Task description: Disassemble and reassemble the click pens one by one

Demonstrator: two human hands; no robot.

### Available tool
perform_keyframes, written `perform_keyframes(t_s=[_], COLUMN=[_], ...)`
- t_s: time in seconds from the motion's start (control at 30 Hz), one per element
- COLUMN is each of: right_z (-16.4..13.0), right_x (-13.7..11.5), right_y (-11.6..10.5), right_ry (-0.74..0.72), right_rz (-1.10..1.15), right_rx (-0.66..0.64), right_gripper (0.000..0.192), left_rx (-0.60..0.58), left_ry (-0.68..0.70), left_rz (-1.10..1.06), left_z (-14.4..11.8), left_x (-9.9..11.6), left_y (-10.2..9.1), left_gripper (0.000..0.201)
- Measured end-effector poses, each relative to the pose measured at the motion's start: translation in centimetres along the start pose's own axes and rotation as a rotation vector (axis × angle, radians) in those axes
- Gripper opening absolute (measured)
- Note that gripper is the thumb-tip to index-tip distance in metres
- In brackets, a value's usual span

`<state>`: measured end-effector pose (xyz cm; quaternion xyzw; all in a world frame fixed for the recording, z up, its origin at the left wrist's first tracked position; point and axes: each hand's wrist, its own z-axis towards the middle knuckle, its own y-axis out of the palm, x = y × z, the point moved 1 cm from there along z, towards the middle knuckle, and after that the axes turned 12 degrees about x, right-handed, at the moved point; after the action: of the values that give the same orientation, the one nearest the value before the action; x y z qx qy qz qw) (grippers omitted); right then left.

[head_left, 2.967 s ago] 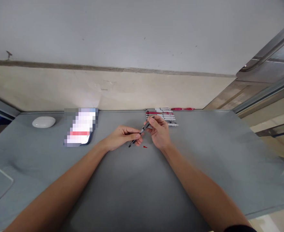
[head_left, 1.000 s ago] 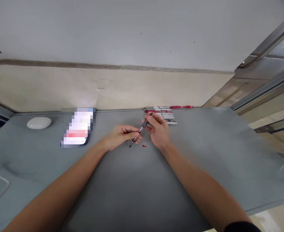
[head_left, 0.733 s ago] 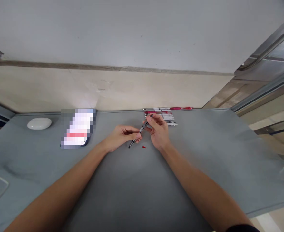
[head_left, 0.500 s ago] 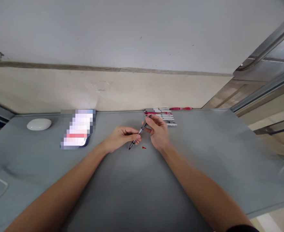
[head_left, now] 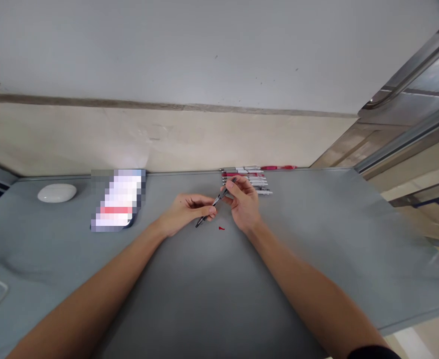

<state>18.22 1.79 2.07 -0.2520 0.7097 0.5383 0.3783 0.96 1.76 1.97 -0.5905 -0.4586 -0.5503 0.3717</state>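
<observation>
Row of pens (head_left: 247, 178) lined up far side of grey table (head_left: 316, 239), tiny red bit (head_left: 221, 228) near hands. Dark pen (head_left: 214, 203) pinched between left hand (head_left: 187, 212) and right hand (head_left: 243, 202), tilted, mid-table.

— Position of the hands?

— Both over the middle of the table (head_left: 316, 239). Left hand (head_left: 184, 212) sits left of the right hand (head_left: 243, 204); a pen (head_left: 214, 204) runs slantwise between them, gripped by both.

— On the surface near them?

— A small cap (head_left: 221, 228) lies on the table just in front of the pen, between the hands.

— Behind?

— A row of pens (head_left: 254, 177) lies at the far edge, directly behind the right hand. A phone (head_left: 117, 202) lies well left of the left hand; an oval case (head_left: 57, 193) lies further left.
</observation>
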Motion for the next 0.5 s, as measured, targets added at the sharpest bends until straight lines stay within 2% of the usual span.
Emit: perform_keyframes(t_s=[0.2,0.4,0.5], right_z=[-0.21,-0.43,-0.35], right_x=[-0.07,-0.22,-0.18], right_y=[0.09,0.11,0.05], right_ry=[0.005,0.058,0.052], right_rz=[-0.003,0.023,0.03], right_rx=[-0.013,-0.071,-0.075], right_gripper=[0.023,0.022,0.021], left_rx=[0.01,-0.131,-0.133], left_ry=[0.012,0.028,0.015], left_rz=[0.043,0.089,0.058], left_z=[-0.21,-0.27,-0.17], left_x=[0.4,0.65,0.63], left_y=[0.15,-0.08,-0.04], left_gripper=[0.022,0.028,0.028])
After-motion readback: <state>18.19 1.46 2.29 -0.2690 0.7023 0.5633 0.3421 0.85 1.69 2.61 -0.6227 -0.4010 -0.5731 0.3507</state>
